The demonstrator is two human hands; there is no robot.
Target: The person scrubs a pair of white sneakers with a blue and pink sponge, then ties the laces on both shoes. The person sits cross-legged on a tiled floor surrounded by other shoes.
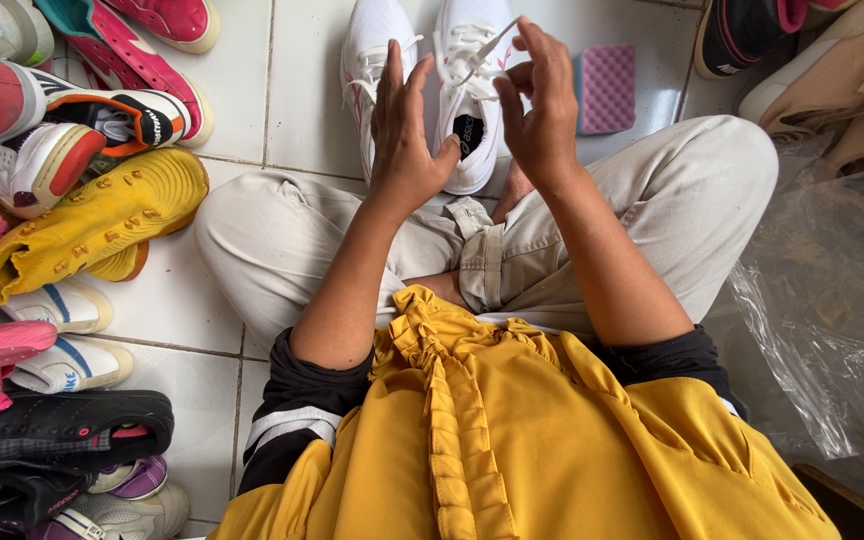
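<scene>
Two white sneakers stand side by side on the tiled floor in front of my crossed legs. My right hand point(540, 105) is raised over the right sneaker point(472, 110) and pinches its white lace point(482, 48) between thumb and fingers, pulling it up. My left hand point(407, 135) hovers with fingers spread between the two shoes, its fingertips over the left sneaker point(370, 45) and its thumb near the right sneaker's opening. It holds nothing.
A purple sponge point(606, 88) lies right of the sneakers. A heap of shoes fills the left side, among them a yellow studded boot point(92, 225) and pink and black shoes. Clear plastic sheeting point(832, 300) and tan bags lie at the right.
</scene>
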